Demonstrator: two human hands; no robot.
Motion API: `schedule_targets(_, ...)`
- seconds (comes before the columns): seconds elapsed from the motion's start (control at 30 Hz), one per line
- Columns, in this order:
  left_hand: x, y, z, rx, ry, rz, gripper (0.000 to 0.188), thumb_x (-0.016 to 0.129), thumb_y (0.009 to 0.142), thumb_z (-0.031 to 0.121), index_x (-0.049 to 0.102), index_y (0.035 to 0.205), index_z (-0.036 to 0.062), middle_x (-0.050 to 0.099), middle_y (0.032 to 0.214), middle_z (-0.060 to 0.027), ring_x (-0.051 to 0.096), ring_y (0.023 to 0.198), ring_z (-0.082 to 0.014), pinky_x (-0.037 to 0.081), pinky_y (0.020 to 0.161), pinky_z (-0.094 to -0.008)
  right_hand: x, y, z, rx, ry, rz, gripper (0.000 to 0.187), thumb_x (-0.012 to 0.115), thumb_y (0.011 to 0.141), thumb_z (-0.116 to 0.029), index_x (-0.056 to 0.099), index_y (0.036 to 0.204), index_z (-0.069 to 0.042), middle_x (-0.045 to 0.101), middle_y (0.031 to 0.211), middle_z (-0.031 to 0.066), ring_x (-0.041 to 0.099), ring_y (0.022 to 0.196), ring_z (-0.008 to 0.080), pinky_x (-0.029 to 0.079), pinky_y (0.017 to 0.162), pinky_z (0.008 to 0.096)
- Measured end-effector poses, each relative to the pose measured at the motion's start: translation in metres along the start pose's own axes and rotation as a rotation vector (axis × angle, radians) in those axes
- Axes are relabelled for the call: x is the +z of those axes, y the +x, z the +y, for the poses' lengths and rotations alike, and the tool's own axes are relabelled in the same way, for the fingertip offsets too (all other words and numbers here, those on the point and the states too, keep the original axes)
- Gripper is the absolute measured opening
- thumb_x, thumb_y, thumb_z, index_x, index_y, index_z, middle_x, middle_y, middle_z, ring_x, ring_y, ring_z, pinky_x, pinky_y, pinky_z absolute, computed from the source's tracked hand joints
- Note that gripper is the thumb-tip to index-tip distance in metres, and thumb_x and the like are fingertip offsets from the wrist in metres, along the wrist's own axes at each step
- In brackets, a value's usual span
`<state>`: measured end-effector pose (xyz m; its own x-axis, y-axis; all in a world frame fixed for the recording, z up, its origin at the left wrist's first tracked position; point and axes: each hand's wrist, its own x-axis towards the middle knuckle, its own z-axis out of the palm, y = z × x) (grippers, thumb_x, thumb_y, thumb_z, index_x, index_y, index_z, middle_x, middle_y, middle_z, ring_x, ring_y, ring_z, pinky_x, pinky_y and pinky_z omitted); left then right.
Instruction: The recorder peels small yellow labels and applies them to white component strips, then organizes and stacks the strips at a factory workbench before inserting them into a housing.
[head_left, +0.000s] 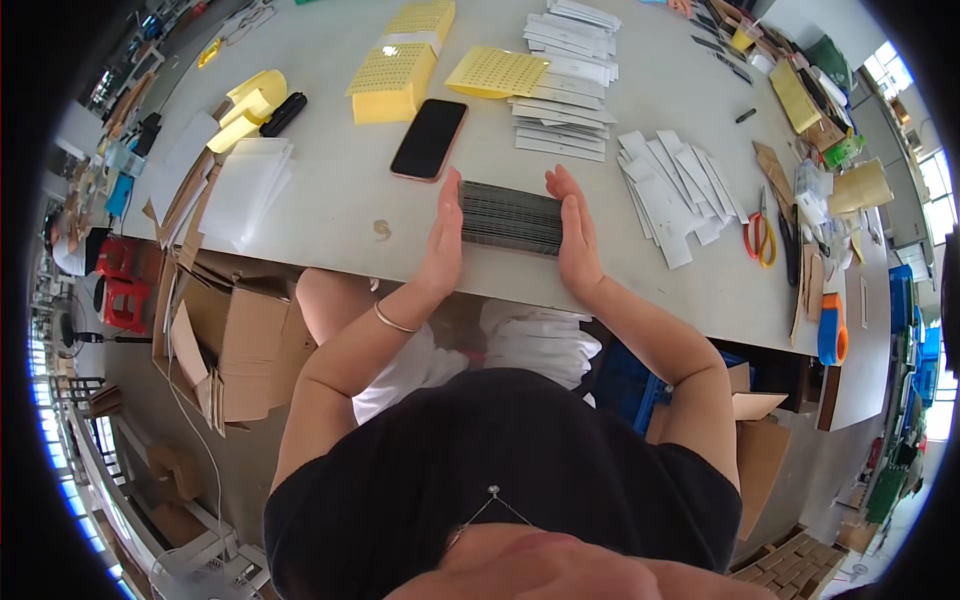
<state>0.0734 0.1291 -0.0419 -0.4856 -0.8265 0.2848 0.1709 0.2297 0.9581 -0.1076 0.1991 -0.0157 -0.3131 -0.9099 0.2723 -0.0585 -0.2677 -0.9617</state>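
Near the front edge of the table, a stack of thin dark grey pieces (511, 217) sits between my palms. My left hand (443, 232) presses flat against its left end, fingers straight and pointing away from me. Against the right end lies my right hand (575, 230), its fingers stretched out too. Together the two hands grip the stack from its ends. Just beyond my left hand is a phone (429, 140) with a black screen. Beyond the stack, white flat strips (562, 125) are piled in a long overlapping row, with a yellow label sheet (497, 73) resting partly on them.
A banded yellow sheet stack (400, 65) stands at the back. More white strips (677, 190) fan out at right, before scissors (759, 238) and an orange-and-blue tape roll (832, 330). Clear plastic sheets (247, 190) lie left. An open cardboard box (255, 350) stands below the table.
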Motion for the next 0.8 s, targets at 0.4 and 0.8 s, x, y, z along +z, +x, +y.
schedule_targets(0.4,0.0,0.01,0.036,0.155,0.878,-0.177,0.086,0.081,0.06,0.019,0.039,0.135,0.0076,0.026,0.143,-0.0198,0.031,0.131,-0.0384,0.031,0.107,-0.0436,-0.007,-0.006,-0.005,0.097,-0.042,-0.017,0.042,0.043,0.099,-0.024,0.043,0.134,-0.001,0.056,0.119,0.013,0.051,0.109,0.0175,0.038,0.097,0.0297)
schedule_targets(0.8,0.0,0.0,0.07,0.617,1.358,-0.346,0.039,0.059,0.073,0.009,0.06,0.113,0.0088,0.055,0.123,-0.004,0.048,0.111,-0.0245,0.043,0.086,-0.0402,-0.011,-0.002,-0.022,0.292,-0.274,-0.33,0.056,0.066,0.086,-0.019,0.044,0.133,0.0,0.058,0.099,0.0083,0.057,0.085,0.0118,0.047,0.076,0.0249)
